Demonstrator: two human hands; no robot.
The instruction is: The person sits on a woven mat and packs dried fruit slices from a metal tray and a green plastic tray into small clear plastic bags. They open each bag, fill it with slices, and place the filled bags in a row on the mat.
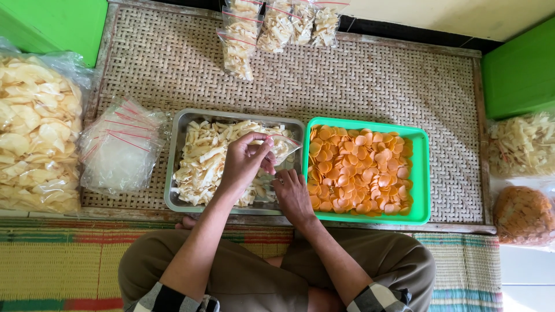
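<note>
— What are the hands doing over the metal tray (180,124)?

— The left hand (245,162) is pinching a small clear bag (281,147) open above the tray. The right hand (291,193) is reaching down into the pale chips (202,159) lying in the tray, fingers curled; I cannot tell whether it is gripping any.

— And around the tray?

— A green tray (425,173) of orange round chips (358,170) is sitting just right of it, touching. A pile of empty clear bags (118,147) is lying just left. Filled bags (277,26) are lying beyond it on the woven mat (376,86).
</note>
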